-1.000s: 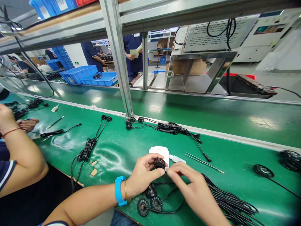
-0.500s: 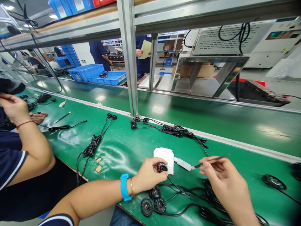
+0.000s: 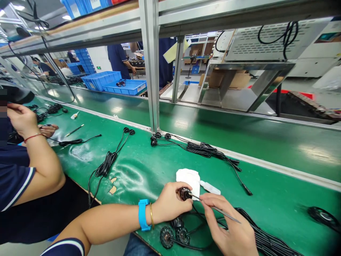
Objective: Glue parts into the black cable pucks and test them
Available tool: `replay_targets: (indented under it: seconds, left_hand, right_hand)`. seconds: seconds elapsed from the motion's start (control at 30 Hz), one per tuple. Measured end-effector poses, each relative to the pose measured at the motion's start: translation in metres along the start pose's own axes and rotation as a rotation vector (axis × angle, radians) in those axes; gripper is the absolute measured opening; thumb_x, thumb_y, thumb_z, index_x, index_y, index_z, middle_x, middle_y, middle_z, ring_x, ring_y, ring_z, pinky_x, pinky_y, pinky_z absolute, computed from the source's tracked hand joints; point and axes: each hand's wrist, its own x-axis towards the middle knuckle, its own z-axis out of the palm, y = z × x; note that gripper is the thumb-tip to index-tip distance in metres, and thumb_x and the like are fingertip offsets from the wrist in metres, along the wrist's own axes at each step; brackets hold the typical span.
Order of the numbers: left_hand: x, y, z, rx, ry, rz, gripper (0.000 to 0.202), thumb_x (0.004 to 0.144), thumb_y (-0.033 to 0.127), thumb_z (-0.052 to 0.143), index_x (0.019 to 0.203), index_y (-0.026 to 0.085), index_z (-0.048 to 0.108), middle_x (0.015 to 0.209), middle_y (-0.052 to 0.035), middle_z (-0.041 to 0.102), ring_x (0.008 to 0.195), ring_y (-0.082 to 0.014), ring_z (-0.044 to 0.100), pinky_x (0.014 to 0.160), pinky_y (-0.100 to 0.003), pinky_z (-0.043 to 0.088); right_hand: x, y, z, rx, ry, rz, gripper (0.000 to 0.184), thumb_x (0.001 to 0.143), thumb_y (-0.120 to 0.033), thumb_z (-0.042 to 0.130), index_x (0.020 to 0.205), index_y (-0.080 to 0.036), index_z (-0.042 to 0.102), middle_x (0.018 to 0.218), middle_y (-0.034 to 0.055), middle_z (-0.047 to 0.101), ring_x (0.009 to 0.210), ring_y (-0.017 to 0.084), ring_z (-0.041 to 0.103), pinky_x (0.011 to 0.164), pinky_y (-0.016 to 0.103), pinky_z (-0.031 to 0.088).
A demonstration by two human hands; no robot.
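Observation:
My left hand grips a small round black cabled part between thumb and fingers, its face turned to the right. In my right hand is a slim brush, held like a pen, and its tip touches or nearly touches the part's face. Just behind my hands lie a white cloth or tissue and a small translucent bottle. Beneath them are similar round black parts on cables. A thick black cable bundle lies partly behind my right hand.
Coiled cables lie left on the green bench, others along its back edge. A metal post rises there. Another person's arm is at the left. A blurred round black part lies far right.
My right hand has moved left with the brush, bringing its tip to the round part. My left hand keeps its hold. The whole view has shifted slightly.

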Motion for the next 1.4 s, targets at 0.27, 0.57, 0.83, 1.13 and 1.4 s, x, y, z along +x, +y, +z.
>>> replay_targets:
  seconds: [0.27, 0.57, 0.83, 1.13, 1.4]
  left_hand:
    - [0.000, -0.014, -0.001, 0.096, -0.011, 0.056, 0.032, 0.066, 0.012, 0.064, 0.097, 0.009, 0.070, 0.064, 0.0037, 0.053, 0.059, -0.0088, 0.043, 0.052, -0.020, 0.032]
    - [-0.001, -0.014, -0.001, 0.139, 0.023, 0.123, 0.040, 0.068, 0.016, 0.066, 0.108, 0.013, 0.069, 0.071, 0.0005, 0.060, 0.060, -0.0105, 0.049, 0.058, -0.022, 0.041]
    - [-0.005, -0.012, -0.002, 0.188, 0.006, 0.166, 0.039, 0.069, 0.017, 0.067, 0.107, 0.014, 0.069, 0.075, -0.0005, 0.060, 0.062, -0.0108, 0.049, 0.058, -0.022, 0.042]
    - [0.000, -0.007, -0.002, 0.033, -0.029, 0.001, 0.039, 0.066, 0.018, 0.067, 0.104, 0.008, 0.068, 0.066, 0.0032, 0.049, 0.057, -0.0083, 0.042, 0.053, -0.022, 0.033]
    - [-0.001, -0.008, -0.002, 0.024, -0.043, 0.014, 0.039, 0.067, 0.018, 0.067, 0.105, 0.010, 0.068, 0.066, 0.0040, 0.048, 0.055, -0.0077, 0.041, 0.051, -0.021, 0.030]
  right_hand:
    - [0.006, -0.005, 0.009, -0.063, -0.046, -0.061, 0.015, 0.095, -0.008, 0.051, 0.106, -0.017, 0.055, 0.094, 0.0062, 0.065, 0.089, 0.013, 0.068, 0.081, 0.022, 0.056]
    - [0.003, -0.005, -0.004, 0.033, 0.086, 0.137, 0.006, 0.096, -0.017, 0.055, 0.100, -0.021, 0.057, 0.094, 0.0036, 0.068, 0.087, 0.014, 0.069, 0.079, 0.022, 0.058]
    - [0.005, -0.006, -0.003, 0.078, -0.051, 0.008, 0.014, 0.094, -0.010, 0.052, 0.102, -0.021, 0.056, 0.096, 0.0051, 0.068, 0.091, 0.015, 0.069, 0.081, 0.024, 0.057]
    - [-0.002, 0.050, -0.041, -0.668, 0.035, 0.234, 0.032, 0.103, -0.041, 0.038, 0.105, -0.019, 0.062, 0.090, 0.0072, 0.067, 0.079, 0.023, 0.063, 0.064, 0.033, 0.045]
    - [-0.002, 0.068, -0.050, -0.846, -0.031, 0.228, 0.043, 0.102, -0.047, 0.035, 0.102, -0.019, 0.067, 0.090, 0.0107, 0.066, 0.078, 0.027, 0.061, 0.061, 0.036, 0.045]
